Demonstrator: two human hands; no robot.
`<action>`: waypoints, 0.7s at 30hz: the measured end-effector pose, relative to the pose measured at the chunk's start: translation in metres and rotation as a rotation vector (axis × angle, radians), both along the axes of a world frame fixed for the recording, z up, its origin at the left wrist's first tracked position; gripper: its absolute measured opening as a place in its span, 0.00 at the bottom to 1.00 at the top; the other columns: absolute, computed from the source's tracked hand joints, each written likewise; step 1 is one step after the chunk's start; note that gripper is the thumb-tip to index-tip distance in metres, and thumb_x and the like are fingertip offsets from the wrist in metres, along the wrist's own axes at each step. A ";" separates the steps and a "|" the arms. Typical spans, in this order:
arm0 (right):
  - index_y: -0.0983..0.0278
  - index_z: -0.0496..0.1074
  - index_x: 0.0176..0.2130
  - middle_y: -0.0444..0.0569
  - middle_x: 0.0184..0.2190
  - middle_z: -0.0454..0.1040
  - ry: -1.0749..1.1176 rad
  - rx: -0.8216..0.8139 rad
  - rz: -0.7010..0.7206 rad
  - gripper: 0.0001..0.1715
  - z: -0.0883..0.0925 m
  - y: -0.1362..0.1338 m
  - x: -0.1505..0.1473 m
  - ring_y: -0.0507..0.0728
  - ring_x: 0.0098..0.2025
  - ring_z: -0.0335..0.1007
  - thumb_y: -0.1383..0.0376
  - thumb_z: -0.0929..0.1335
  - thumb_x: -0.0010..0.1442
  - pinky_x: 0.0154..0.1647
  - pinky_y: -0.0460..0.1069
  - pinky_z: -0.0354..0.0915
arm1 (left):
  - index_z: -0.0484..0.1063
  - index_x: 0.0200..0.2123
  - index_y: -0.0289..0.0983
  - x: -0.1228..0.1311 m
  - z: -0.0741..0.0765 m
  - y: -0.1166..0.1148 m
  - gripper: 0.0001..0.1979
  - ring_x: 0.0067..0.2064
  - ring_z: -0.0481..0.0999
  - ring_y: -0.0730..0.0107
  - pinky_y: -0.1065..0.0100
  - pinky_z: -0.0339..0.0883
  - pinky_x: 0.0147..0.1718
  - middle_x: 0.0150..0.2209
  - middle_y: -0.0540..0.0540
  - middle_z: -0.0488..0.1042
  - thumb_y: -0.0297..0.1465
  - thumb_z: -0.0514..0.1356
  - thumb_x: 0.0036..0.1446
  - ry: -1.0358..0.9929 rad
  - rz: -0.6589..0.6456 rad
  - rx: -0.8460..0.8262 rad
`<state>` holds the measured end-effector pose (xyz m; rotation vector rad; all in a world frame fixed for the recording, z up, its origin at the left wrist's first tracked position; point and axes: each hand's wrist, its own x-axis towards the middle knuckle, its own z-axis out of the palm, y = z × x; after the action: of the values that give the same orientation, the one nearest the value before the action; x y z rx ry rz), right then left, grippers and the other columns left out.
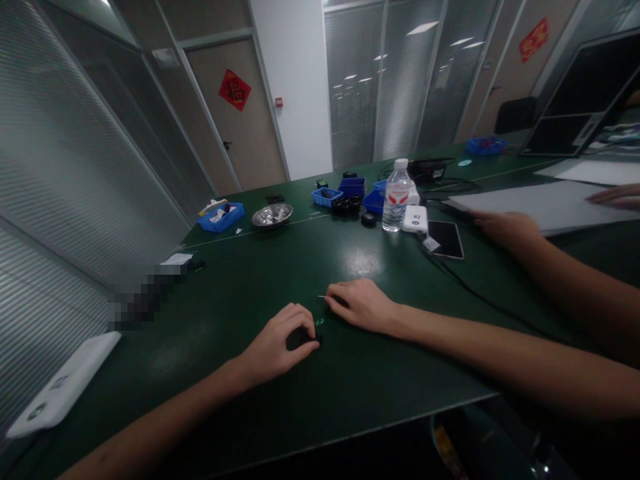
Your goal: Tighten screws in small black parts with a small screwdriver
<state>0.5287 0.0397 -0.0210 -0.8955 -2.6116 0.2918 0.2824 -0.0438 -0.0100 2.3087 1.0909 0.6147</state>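
Note:
My left hand [285, 339] rests low over the green table, thumb and fingers pinched around a small black piece [321, 339]. Too little of that piece shows to name its kind. To its right, my right hand [361, 303] is closed with the fingertips on a thin, pale, needle-like rod [321, 297] whose tip points left. Between the two hands, a few tiny green specks [320, 322] show on or just above the tabletop. The hands are apart from each other.
A water bottle [397, 197], white power bank [415, 219] and phone [446, 240] stand ahead right. Farther back are a metal dish [273, 223] and blue bins [206, 222]. Another person's hand [507, 230] rests by white sheets [560, 200]. A cable [480, 300] crosses the right side.

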 end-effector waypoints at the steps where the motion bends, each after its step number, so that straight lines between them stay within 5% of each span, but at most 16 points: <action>1: 0.64 0.72 0.43 0.48 0.35 0.77 -0.005 0.000 -0.003 0.16 0.000 0.000 0.000 0.51 0.31 0.69 0.59 0.60 0.72 0.32 0.46 0.55 | 0.72 0.41 0.38 0.000 0.000 0.000 0.05 0.49 0.71 0.62 0.61 0.67 0.49 0.46 0.43 0.73 0.32 0.63 0.63 0.002 -0.001 -0.009; 11: 0.63 0.73 0.43 0.48 0.36 0.77 -0.025 -0.014 -0.010 0.15 0.002 0.000 -0.001 0.52 0.32 0.69 0.59 0.60 0.72 0.32 0.47 0.54 | 0.69 0.49 0.40 0.003 0.001 0.000 0.17 0.48 0.71 0.61 0.61 0.67 0.47 0.47 0.44 0.72 0.33 0.67 0.57 0.064 0.116 -0.078; 16: 0.63 0.73 0.44 0.48 0.35 0.77 -0.011 -0.025 -0.009 0.15 0.002 0.000 -0.001 0.52 0.32 0.69 0.59 0.60 0.72 0.33 0.47 0.55 | 0.72 0.42 0.39 0.004 0.001 -0.004 0.07 0.45 0.72 0.63 0.62 0.68 0.44 0.44 0.45 0.73 0.33 0.64 0.61 0.057 0.134 -0.073; 21: 0.63 0.74 0.45 0.49 0.35 0.77 -0.001 -0.034 -0.017 0.16 0.001 0.000 -0.002 0.52 0.32 0.70 0.59 0.60 0.72 0.34 0.47 0.56 | 0.73 0.43 0.40 0.011 -0.004 -0.007 0.07 0.53 0.72 0.61 0.58 0.65 0.53 0.50 0.45 0.75 0.33 0.63 0.63 0.060 0.081 0.049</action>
<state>0.5271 0.0398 -0.0204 -0.9286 -2.6066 0.3322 0.2933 -0.0504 -0.0143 2.3477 1.2149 0.6125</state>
